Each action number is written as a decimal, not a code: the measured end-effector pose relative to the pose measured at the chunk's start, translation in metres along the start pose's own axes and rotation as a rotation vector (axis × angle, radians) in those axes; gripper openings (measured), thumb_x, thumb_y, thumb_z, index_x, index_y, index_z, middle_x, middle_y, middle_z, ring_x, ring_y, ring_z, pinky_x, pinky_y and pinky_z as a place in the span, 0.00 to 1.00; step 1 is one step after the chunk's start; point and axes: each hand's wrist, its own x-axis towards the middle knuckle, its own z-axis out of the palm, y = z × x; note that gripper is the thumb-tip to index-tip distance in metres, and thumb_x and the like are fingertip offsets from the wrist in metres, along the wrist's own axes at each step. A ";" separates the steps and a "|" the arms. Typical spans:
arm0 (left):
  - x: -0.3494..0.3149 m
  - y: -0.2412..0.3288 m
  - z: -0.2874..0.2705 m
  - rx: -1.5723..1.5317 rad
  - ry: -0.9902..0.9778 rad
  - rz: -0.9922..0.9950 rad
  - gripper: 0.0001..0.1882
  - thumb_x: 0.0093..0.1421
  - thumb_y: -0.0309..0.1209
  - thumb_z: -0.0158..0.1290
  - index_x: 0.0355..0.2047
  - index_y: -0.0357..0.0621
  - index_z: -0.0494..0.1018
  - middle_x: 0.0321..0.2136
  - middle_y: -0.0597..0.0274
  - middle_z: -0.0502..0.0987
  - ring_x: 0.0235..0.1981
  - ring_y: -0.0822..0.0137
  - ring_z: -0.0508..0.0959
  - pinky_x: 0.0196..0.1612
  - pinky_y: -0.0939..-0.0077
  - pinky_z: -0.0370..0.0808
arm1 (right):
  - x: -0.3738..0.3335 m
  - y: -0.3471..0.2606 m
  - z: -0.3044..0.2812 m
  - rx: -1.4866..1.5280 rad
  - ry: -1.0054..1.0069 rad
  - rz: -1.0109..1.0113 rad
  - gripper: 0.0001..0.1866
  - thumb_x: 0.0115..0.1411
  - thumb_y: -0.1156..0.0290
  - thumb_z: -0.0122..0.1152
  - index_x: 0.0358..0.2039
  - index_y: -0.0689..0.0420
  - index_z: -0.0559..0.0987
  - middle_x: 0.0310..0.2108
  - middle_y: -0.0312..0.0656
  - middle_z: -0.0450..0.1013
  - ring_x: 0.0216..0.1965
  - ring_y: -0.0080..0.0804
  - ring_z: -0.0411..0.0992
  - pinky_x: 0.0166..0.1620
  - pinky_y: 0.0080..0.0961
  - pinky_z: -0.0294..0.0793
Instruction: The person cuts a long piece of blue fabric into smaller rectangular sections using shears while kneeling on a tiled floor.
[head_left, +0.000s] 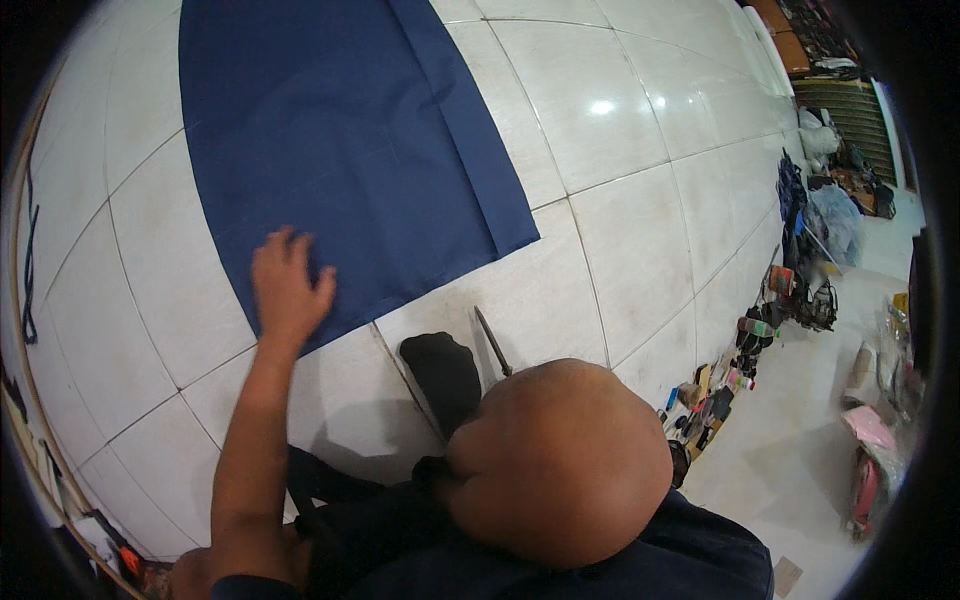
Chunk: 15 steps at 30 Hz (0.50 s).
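Note:
A large dark blue sheet of fabric or similar material [320, 140] lies on the tiled floor, with a fold or seam running along its right side. My left hand [290, 290] rests on its near left corner, fingers spread and holding nothing. To the right of that hand, past the sheet's near edge, is a dark-covered foot [443, 372]. Beside the foot a slim pointed metal tool [492, 340] shows, its near end hidden behind a large rounded area of bare skin [560, 460] close to the camera. My right hand does not show.
White floor tiles [640, 250] surround the sheet. Along the right lie several small items [700, 405], a clear plastic bag [835, 222] and pink packages [870, 428]. A brown cord or pipe [20, 210] and a dark cord [30, 265] run along the left.

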 end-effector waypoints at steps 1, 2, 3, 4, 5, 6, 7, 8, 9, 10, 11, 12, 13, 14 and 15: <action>-0.002 0.023 0.008 -0.068 -0.066 0.085 0.29 0.54 0.40 0.64 0.55 0.42 0.75 0.62 0.44 0.68 0.65 0.44 0.65 0.70 0.46 0.54 | 0.004 0.003 -0.001 0.015 -0.004 0.006 0.24 0.64 0.47 0.64 0.37 0.58 0.76 0.29 0.38 0.71 0.32 0.27 0.69 0.35 0.31 0.67; -0.006 0.044 0.017 -0.112 -0.103 0.185 0.28 0.54 0.39 0.65 0.54 0.42 0.75 0.61 0.43 0.68 0.64 0.44 0.66 0.70 0.47 0.55 | 0.009 0.002 -0.001 0.031 -0.015 0.004 0.24 0.64 0.47 0.64 0.37 0.58 0.76 0.29 0.37 0.71 0.32 0.26 0.68 0.34 0.30 0.67; -0.010 0.061 0.027 -0.156 -0.134 0.280 0.27 0.54 0.39 0.65 0.53 0.43 0.76 0.60 0.43 0.68 0.63 0.43 0.66 0.70 0.48 0.56 | 0.016 0.000 0.001 0.036 -0.028 -0.005 0.24 0.63 0.47 0.65 0.36 0.58 0.75 0.28 0.36 0.70 0.32 0.26 0.67 0.34 0.30 0.66; -0.015 0.073 0.042 -0.185 -0.122 0.321 0.27 0.54 0.38 0.66 0.52 0.43 0.76 0.60 0.44 0.69 0.63 0.44 0.66 0.70 0.46 0.56 | 0.022 -0.003 0.002 0.044 -0.040 -0.012 0.24 0.63 0.47 0.65 0.36 0.57 0.75 0.28 0.35 0.70 0.31 0.25 0.67 0.34 0.29 0.66; -0.019 0.083 0.056 -0.219 -0.113 0.365 0.27 0.54 0.38 0.66 0.52 0.43 0.76 0.59 0.45 0.70 0.63 0.44 0.67 0.70 0.45 0.55 | 0.028 -0.006 0.003 0.052 -0.050 -0.017 0.24 0.63 0.46 0.65 0.36 0.57 0.75 0.27 0.34 0.69 0.31 0.24 0.66 0.33 0.29 0.65; -0.021 0.093 0.062 -0.239 -0.103 0.345 0.26 0.54 0.38 0.66 0.52 0.43 0.76 0.57 0.46 0.70 0.62 0.45 0.67 0.70 0.44 0.55 | 0.033 -0.008 0.003 0.063 -0.057 -0.019 0.24 0.63 0.46 0.65 0.36 0.57 0.75 0.27 0.34 0.68 0.31 0.24 0.65 0.33 0.28 0.64; -0.023 0.101 0.067 -0.258 -0.093 0.325 0.26 0.54 0.38 0.66 0.51 0.44 0.76 0.55 0.47 0.71 0.61 0.46 0.68 0.70 0.43 0.54 | 0.039 -0.010 0.004 0.073 -0.062 -0.020 0.24 0.62 0.46 0.66 0.36 0.56 0.75 0.27 0.33 0.68 0.30 0.23 0.65 0.33 0.28 0.64; -0.023 0.108 0.071 -0.279 -0.080 0.306 0.25 0.54 0.38 0.66 0.51 0.44 0.77 0.54 0.48 0.71 0.61 0.47 0.68 0.71 0.42 0.54 | 0.043 -0.012 0.003 0.081 -0.065 -0.025 0.24 0.62 0.46 0.66 0.35 0.56 0.75 0.26 0.32 0.67 0.30 0.23 0.64 0.32 0.27 0.63; -0.023 0.112 0.075 -0.301 -0.070 0.281 0.24 0.54 0.37 0.66 0.50 0.44 0.77 0.52 0.50 0.72 0.59 0.48 0.69 0.71 0.41 0.53 | 0.047 -0.013 0.003 0.089 -0.068 -0.028 0.24 0.62 0.46 0.66 0.35 0.56 0.74 0.26 0.31 0.67 0.30 0.22 0.64 0.32 0.27 0.63; -0.022 0.115 0.077 -0.324 -0.060 0.255 0.22 0.54 0.36 0.66 0.49 0.44 0.77 0.50 0.52 0.72 0.57 0.50 0.70 0.71 0.39 0.53 | 0.050 -0.013 0.005 0.102 -0.071 -0.032 0.24 0.62 0.45 0.67 0.35 0.55 0.74 0.25 0.30 0.66 0.29 0.22 0.63 0.31 0.26 0.62; -0.022 0.117 0.080 -0.344 -0.049 0.226 0.21 0.55 0.36 0.66 0.48 0.45 0.77 0.48 0.53 0.73 0.56 0.51 0.71 0.70 0.37 0.52 | 0.054 -0.012 0.005 0.111 -0.074 -0.038 0.24 0.61 0.45 0.67 0.35 0.55 0.74 0.25 0.30 0.65 0.29 0.21 0.62 0.31 0.26 0.62; -0.023 0.119 0.081 -0.338 -0.045 0.233 0.19 0.55 0.35 0.66 0.46 0.45 0.78 0.46 0.55 0.73 0.53 0.53 0.72 0.70 0.36 0.51 | 0.057 -0.011 0.006 0.121 -0.079 -0.043 0.24 0.61 0.45 0.67 0.34 0.55 0.74 0.25 0.29 0.65 0.29 0.20 0.62 0.31 0.25 0.61; -0.025 0.121 0.082 -0.331 -0.042 0.241 0.16 0.55 0.34 0.65 0.44 0.45 0.79 0.44 0.57 0.74 0.51 0.55 0.73 0.70 0.35 0.51 | 0.060 -0.007 0.008 0.115 -0.073 -0.044 0.24 0.61 0.45 0.67 0.34 0.54 0.74 0.24 0.28 0.64 0.28 0.20 0.61 0.30 0.25 0.60; -0.025 0.121 0.084 -0.326 -0.038 0.251 0.14 0.55 0.33 0.65 0.42 0.46 0.79 0.42 0.59 0.75 0.49 0.57 0.73 0.70 0.33 0.50 | 0.061 -0.004 0.010 0.103 -0.067 -0.048 0.25 0.61 0.44 0.67 0.34 0.54 0.74 0.24 0.28 0.64 0.28 0.20 0.61 0.30 0.25 0.60; -0.026 0.120 0.087 -0.322 -0.004 0.268 0.12 0.55 0.32 0.65 0.40 0.46 0.80 0.40 0.61 0.75 0.48 0.58 0.74 0.70 0.32 0.50 | 0.063 -0.002 0.011 0.092 -0.062 -0.052 0.25 0.61 0.43 0.67 0.34 0.54 0.73 0.24 0.27 0.63 0.28 0.20 0.61 0.30 0.26 0.60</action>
